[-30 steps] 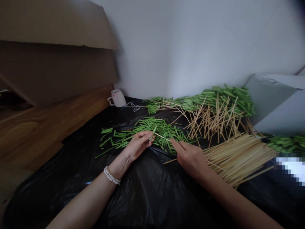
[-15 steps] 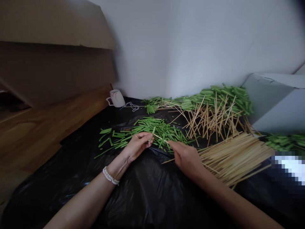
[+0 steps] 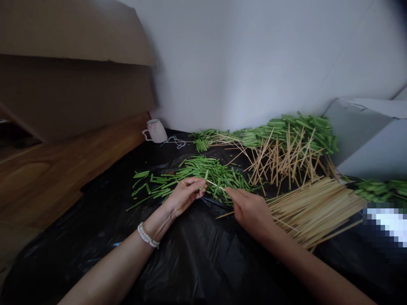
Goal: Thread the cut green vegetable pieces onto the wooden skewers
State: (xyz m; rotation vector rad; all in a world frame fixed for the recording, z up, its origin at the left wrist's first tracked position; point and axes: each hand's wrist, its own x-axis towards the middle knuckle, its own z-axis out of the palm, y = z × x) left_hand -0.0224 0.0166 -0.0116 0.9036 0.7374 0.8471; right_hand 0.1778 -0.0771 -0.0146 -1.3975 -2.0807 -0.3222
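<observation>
Green stem (image 3: 207, 174) still in left fingers (image 3: 198, 184)

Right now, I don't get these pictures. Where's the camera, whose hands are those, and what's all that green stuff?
There's no robot here, just a person's bare hands. The camera is worn on that person's head, looking forward and down, so you see roughly what they see. Their left hand pinches a green piece. Their right hand holds a thin stick whose far end meets that piece; I can't tell how deep it goes. On the black plastic sheet lie loose green stalks, cut short, and a bundle of sticks. Further back are a green heap with sticks poking out and a pale mug.
</observation>
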